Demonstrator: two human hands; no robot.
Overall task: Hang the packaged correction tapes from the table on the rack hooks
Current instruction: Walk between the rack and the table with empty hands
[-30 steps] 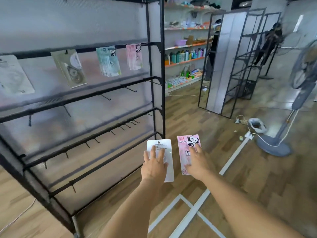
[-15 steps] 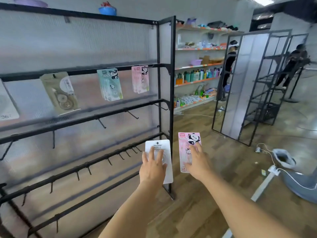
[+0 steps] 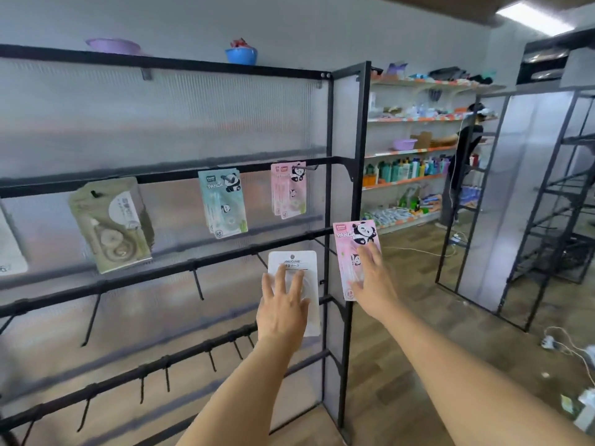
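Both arms are reaching out toward the rack (image 3: 328, 194), each hand holding up a pack. The left hand (image 3: 283, 304) is gripping a white pack (image 3: 294, 263) from behind, fingers spread across its face, thumb hidden so can't tell exactly how it's pinching. It's sitting in front of the rack's right end, just under the second bar. The right hand (image 3: 373, 284) is holding a pink panda pack (image 3: 354, 239) the same way, just right of the rack's post. Already hanging on the upper bar: green pack (image 3: 112, 223), teal packs (image 3: 223, 201), pink packs (image 3: 288, 188). Compared with half a second back, both hands are sitting higher against the rack, now beside the second bar and closer to the hanging packs.
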